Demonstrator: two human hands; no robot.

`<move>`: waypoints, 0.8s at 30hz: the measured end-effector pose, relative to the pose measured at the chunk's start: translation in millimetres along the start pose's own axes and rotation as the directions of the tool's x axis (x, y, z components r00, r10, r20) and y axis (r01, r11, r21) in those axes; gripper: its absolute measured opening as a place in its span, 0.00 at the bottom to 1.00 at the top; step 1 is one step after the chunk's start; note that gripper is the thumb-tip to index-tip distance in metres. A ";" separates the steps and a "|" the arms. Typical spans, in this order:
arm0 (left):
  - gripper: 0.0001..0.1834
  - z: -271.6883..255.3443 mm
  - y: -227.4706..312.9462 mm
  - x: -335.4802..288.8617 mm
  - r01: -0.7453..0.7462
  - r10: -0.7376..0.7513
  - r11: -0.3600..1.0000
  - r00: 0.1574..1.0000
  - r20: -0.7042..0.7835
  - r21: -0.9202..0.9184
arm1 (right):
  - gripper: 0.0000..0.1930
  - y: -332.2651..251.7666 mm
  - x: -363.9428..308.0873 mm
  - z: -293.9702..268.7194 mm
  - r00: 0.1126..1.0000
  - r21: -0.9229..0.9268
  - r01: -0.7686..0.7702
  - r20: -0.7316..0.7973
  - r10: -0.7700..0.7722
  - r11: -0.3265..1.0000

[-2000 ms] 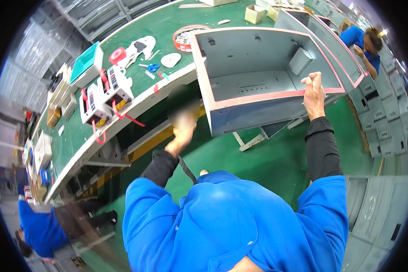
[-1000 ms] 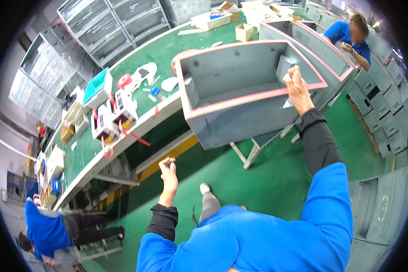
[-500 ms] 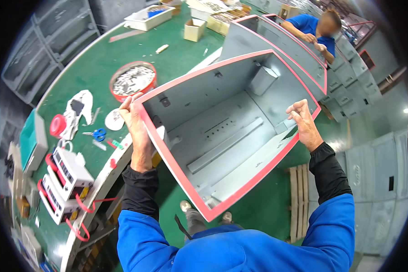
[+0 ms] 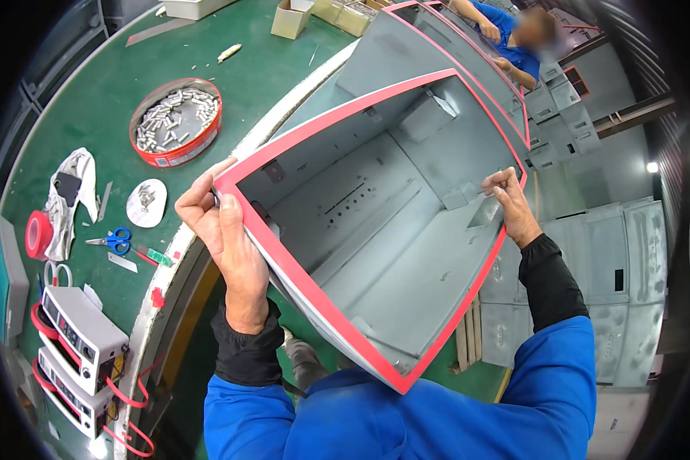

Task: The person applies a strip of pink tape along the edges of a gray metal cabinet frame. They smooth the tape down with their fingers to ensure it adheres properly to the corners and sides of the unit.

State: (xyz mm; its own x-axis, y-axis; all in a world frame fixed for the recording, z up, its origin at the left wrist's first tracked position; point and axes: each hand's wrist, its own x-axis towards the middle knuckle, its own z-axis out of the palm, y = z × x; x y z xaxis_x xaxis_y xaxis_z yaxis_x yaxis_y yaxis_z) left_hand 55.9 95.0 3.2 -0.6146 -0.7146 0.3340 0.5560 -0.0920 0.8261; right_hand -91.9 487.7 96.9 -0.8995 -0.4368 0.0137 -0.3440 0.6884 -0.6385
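Observation:
A large grey metal box [image 4: 326,303], with pink-red strip along its open rim, is held tilted in front of my body. My left hand [image 4: 234,245] grips its left corner, thumb over the rim and fingers at the outer side. On the opposite edge, my right hand [image 4: 514,207] has its fingers curled over the rim toward the inside. Slots, small holes and a raised block show in the box's interior. Beside my left hand, a round red tin [image 4: 178,149] of small metal parts and a white disc [image 4: 146,202] with several small pieces lie on the green table.
Blue scissors [image 4: 118,241], a red tape roll [image 4: 39,234] and a white glove [image 4: 80,180] lie at the left. Two stacked white devices [image 4: 88,330] stand near the table's edge. Beyond, a co-worker [image 4: 514,50] in blue handles another red-rimmed grey box [image 4: 383,57]. Grey cabinets [image 4: 583,276] stand at right.
Both hands keep hold of the box, which has tilted a little and come closer to my body. My view has shifted, so the table's things appear farther left.

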 end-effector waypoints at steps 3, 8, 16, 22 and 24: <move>0.15 -0.5 -2.3 -0.3 -0.019 0.020 1.000 0.999 0.039 -0.016 | 0.16 -3.5 -4.2 -2.2 0.999 -0.098 0.024 -0.042 -0.028 0.995; 0.17 -7.3 3.4 1.7 -0.086 0.066 0.942 0.995 0.073 0.324 | 0.17 -10.2 -4.5 2.4 0.994 -0.167 0.074 -0.063 -0.085 0.983; 0.23 -4.2 -9.4 -3.3 0.049 -0.043 0.995 0.997 -0.059 0.092 | 0.19 6.7 -8.4 -4.7 0.975 -0.104 0.182 -0.112 -0.193 0.978; 0.22 4.6 2.0 -16.1 0.035 -0.035 0.999 0.984 -0.176 -0.007 | 0.18 14.7 -4.3 -2.9 0.937 0.043 0.284 -0.226 -0.268 0.958; 0.21 -0.4 11.4 -36.2 0.011 -0.001 0.999 0.984 -0.181 0.052 | 0.17 20.6 -2.3 -2.7 0.917 0.106 0.342 -0.255 -0.307 0.934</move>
State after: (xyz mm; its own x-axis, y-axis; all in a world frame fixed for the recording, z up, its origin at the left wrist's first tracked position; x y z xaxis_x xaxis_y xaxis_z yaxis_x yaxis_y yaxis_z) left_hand 84.7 119.5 0.4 -0.5039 -0.8281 0.2456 0.5197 -0.0636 0.8520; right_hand -97.7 504.4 85.8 -0.7879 -0.4641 0.4048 -0.6002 0.4316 -0.6734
